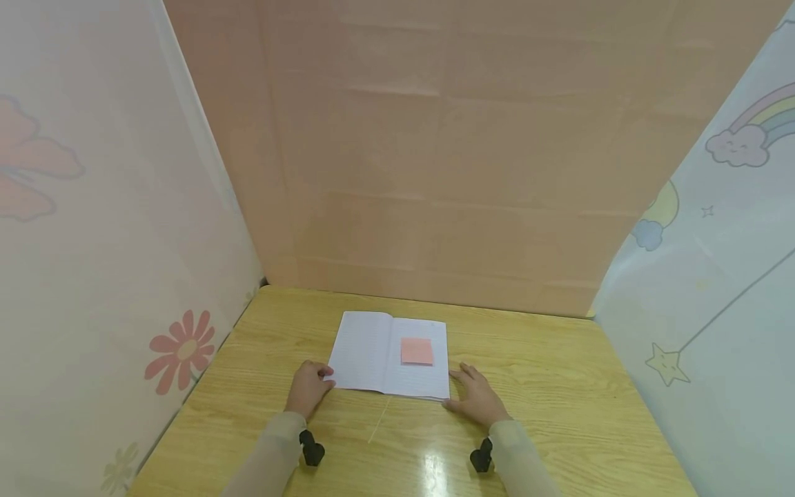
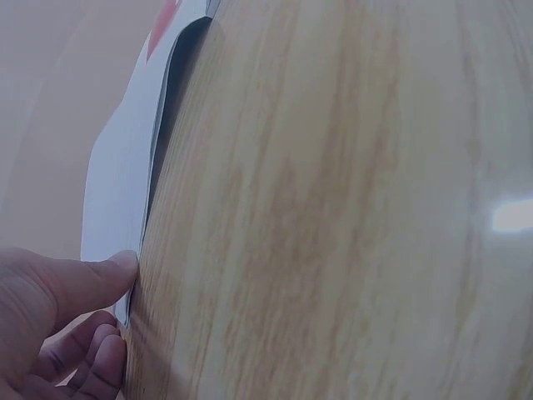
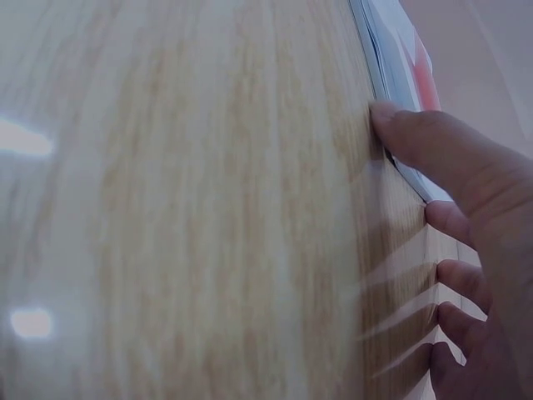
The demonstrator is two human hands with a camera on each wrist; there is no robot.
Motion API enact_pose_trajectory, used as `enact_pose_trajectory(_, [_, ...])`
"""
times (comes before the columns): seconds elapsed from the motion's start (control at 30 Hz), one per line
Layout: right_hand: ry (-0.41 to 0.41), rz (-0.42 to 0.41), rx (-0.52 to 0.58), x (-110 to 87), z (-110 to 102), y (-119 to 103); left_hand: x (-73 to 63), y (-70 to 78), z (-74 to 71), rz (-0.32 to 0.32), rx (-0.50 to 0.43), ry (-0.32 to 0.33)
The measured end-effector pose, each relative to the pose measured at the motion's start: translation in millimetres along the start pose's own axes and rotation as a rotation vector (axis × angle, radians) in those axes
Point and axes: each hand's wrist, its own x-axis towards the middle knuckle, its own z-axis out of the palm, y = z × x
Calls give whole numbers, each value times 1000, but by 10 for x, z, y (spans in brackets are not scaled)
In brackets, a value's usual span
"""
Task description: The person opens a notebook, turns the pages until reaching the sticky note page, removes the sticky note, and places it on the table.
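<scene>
Your left hand (image 1: 309, 390) pinches the near-left corner of the open notebook (image 1: 360, 352), thumb on the page. Your right hand (image 1: 477, 400), its fingers spread apart, touches the near-right corner with the thumb. The notebook lies between your hands and extends beyond them. A pink sticky note (image 1: 416, 351) sits on its page nearer your right hand. Under both hands is the wooden table (image 1: 546, 421).
</scene>
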Motion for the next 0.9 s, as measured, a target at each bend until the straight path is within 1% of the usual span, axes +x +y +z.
enact_pose_trajectory(0.1, [6,-15,0,-3,-4,3,-1,1,0,-1,-6,-1])
enact_pose_trajectory(0.23, [-11,0,37,6,-13,24,-16,8,3,-9,-19,-7])
enact_pose_trajectory(0.37, [-23,52,109,50,-46,33,-23,9,0,-6,-37,-8])
enact_pose_trajectory(0.47, [-6,76,192,102,-107,-27,-20,0,0,-1,-51,-5])
enact_pose_trajectory(0.53, [12,86,260,139,-156,-105,-21,-8,1,-9,-56,-5])
enact_pose_trajectory(0.6, [38,79,337,188,-195,-195,-20,-18,5,-15,-59,-2])
enact_pose_trajectory(0.73, [83,92,469,297,-227,-338,-9,-37,14,-20,-57,2])
enact_pose_trajectory(0.77, [92,86,493,324,-225,-360,-5,-40,15,-17,-58,2])
enact_pose_trajectory(0.9, [107,116,557,415,-192,-402,10,-49,21,-15,-57,-6])
